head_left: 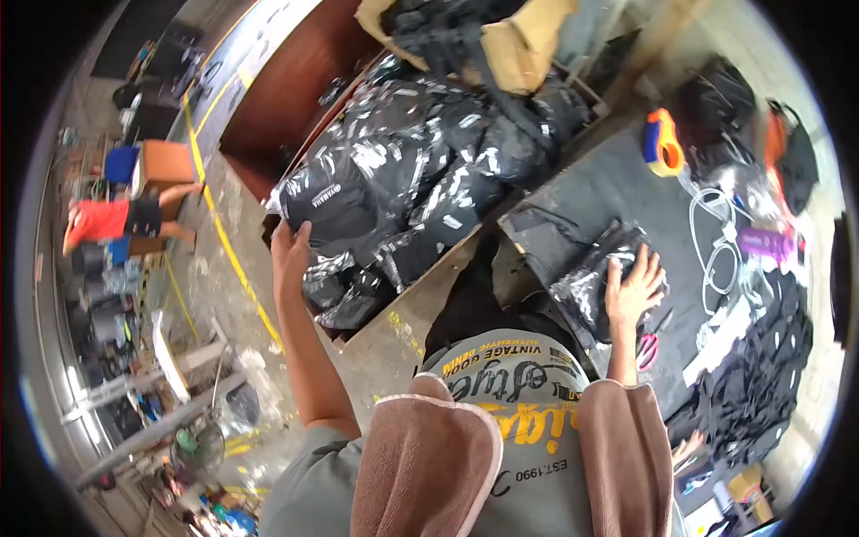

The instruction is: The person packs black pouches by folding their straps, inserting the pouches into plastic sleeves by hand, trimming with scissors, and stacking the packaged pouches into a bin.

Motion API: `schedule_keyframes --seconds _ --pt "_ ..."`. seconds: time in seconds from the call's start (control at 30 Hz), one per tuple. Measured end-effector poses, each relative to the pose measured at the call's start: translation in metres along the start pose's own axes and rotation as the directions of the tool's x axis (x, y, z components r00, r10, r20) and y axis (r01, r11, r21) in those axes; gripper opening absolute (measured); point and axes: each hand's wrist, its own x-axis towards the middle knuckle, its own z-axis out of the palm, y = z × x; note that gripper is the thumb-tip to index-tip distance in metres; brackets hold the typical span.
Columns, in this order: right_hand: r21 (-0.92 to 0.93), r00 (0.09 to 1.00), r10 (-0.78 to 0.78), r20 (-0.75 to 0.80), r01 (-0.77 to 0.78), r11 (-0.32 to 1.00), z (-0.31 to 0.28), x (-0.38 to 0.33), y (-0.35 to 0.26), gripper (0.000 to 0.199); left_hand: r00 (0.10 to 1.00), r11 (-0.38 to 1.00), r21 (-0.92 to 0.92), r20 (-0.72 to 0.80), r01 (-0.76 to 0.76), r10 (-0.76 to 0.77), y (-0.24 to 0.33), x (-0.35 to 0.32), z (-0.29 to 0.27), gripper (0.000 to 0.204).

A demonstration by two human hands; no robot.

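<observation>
Grey table (617, 192) with tape dispenser (664, 143), cables (716, 242), scissors (648, 349).

We're in a workshop-type room w/ a worn grey concrete floor (215, 295), stained and littered; a painted yellow floor line (228, 255) runs diag. across it. A dark grey flat-topped bench (617, 192) sits at right. A reddish-brown wooden panel (291, 85) stands near top centre, and a torn tan cardboard box (523, 40) is beside it at the top edge. At far left we see a person in a red top (112, 219) by an orange box-shaped stool (165, 161) and grey metal racks w/ clutter (107, 322). A small green fan (197, 443) stands low on the floor. Light is bright, even, daylight-like.
</observation>
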Motion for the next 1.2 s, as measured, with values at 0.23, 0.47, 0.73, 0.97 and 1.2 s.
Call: schedule_keyframes --seconds 0.23,0.47,0.73,0.97,1.2 --pt "0.688 0.977 -0.211 0.036 0.129 0.714 -0.088 0.014 -0.010 0.050 0.915 0.953 -0.252 0.399 0.168 -0.056 0.130 0.008 0.174 0.037" --pt "0.980 0.980 0.099 0.174 -0.181 0.076 -0.143 -0.011 0.024 0.047 0.358 0.920 -0.300 0.912 0.252 0.200 0.212 -0.061 0.400 0.024" --pt "0.668 0.900 0.436 0.009 -0.330 0.667 -0.044 -0.054 0.066 0.069 0.551 0.893 0.103 0.816 -0.439 0.177 0.166 -0.123 0.464 0.052" --pt "0.820 0.742 0.616 0.266 -0.510 0.260 -0.029 -0.033 0.075 0.108 0.613 0.941 0.103 0.735 0.321 -0.289 0.139 -0.111 0.493 0.116" --pt "0.662 0.646 0.648 0.403 -0.695 0.282 -0.009 -0.004 0.051 0.104 0.700 0.881 0.472 0.641 -0.038 -0.314 0.148 -0.138 0.508 0.112"
